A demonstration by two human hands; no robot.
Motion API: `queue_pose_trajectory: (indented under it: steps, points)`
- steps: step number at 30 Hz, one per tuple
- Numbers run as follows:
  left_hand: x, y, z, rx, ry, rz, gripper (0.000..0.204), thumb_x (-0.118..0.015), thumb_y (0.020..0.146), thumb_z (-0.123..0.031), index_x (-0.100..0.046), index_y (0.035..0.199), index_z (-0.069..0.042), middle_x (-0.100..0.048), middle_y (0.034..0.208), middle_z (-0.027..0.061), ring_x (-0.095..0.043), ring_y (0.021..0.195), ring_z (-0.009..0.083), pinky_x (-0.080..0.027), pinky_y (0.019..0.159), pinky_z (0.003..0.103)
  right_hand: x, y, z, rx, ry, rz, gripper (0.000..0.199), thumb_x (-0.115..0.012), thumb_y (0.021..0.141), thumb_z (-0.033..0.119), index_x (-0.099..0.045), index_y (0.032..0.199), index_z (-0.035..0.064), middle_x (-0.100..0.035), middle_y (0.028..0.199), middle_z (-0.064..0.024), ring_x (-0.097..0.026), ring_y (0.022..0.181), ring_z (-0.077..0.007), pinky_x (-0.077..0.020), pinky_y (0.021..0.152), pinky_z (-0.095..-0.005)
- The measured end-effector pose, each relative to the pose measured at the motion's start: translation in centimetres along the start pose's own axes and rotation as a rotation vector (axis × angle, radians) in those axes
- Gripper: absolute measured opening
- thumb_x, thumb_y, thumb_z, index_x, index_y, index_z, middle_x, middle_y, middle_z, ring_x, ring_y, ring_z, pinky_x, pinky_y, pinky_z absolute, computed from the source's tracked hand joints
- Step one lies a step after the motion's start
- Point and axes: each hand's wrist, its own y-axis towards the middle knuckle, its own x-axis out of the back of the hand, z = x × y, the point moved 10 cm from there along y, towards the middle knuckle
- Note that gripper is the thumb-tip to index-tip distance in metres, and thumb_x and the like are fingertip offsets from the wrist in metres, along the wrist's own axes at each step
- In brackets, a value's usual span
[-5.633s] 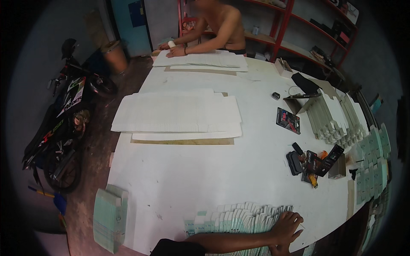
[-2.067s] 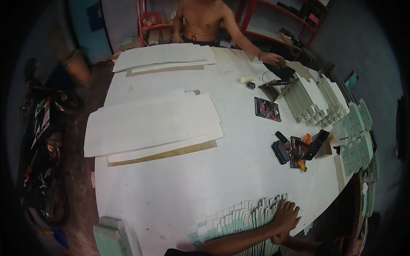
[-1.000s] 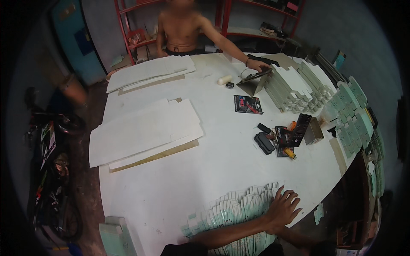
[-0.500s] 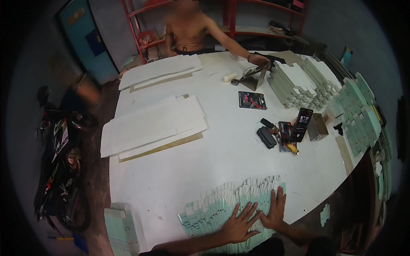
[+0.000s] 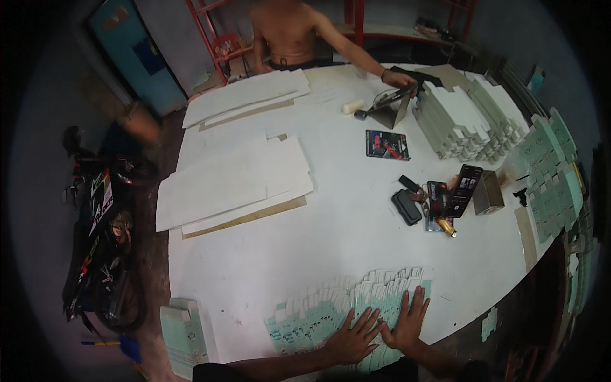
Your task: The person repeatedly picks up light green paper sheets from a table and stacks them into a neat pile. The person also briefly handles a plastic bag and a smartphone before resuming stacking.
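A row of flat, overlapping light-green and white folded cartons (image 5: pixel 305 321) is fanned out along the near edge of the white table. My left hand (image 5: pixel 352 337) lies on the cartons with its fingers spread. Close beside it, my right hand (image 5: pixel 407 321) rests on the right end of the row, fingers stretched out and pointing away from me. Both hands press flat, and neither grips anything. Their palms hide part of the cartons beneath.
White sheet stacks (image 5: pixel 235 181) lie left. A phone (image 5: pixel 463 191), a black case (image 5: pixel 406 207) and a blister pack (image 5: pixel 387 145) sit right. Carton stacks (image 5: pixel 452 121) stand far right. More green cartons (image 5: pixel 181 337) stand near left. Across the table, a person's hand (image 5: pixel 400 79) touches a tablet stand (image 5: pixel 391 108).
The whole view has shifted slightly, with the table's contents appearing a little to the right. My hands stay spread on the cartons, the fan's left part lying somewhat flatter.
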Motion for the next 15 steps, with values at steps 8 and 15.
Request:
queue_pose_trajectory:
  steps: [8, 15]
  points:
    - [0.8, 3.2, -1.0, 0.229, -0.096, -0.116, 0.084, -0.051, 0.103, -0.062, -0.041, 0.158, 0.0, -0.031, 0.164, 0.0344, -0.026, 0.154, 0.0527, -0.021, 0.113, 0.082, -0.8, -0.2, -1.9, -0.012, -0.048, -0.049, 0.108, -0.065, 0.09, 0.054, -0.016, 0.164, -0.0078, -0.011, 0.164, -0.0446, -0.009, 0.154, -0.0637, -0.0067, 0.117, -0.0802]
    - [-1.7, 2.9, -0.5, 0.247, -0.006, -0.024, 0.094, -0.042, 0.101, -0.073, -0.035, 0.163, -0.003, -0.019, 0.171, 0.0325, -0.014, 0.159, 0.0507, -0.021, 0.114, 0.08, -1.1, -0.7, -1.4, 0.004, -0.02, -0.024, 0.111, -0.062, 0.089, 0.06, -0.016, 0.165, -0.0066, -0.011, 0.165, -0.0443, -0.008, 0.154, -0.0639, -0.0053, 0.116, -0.0816]
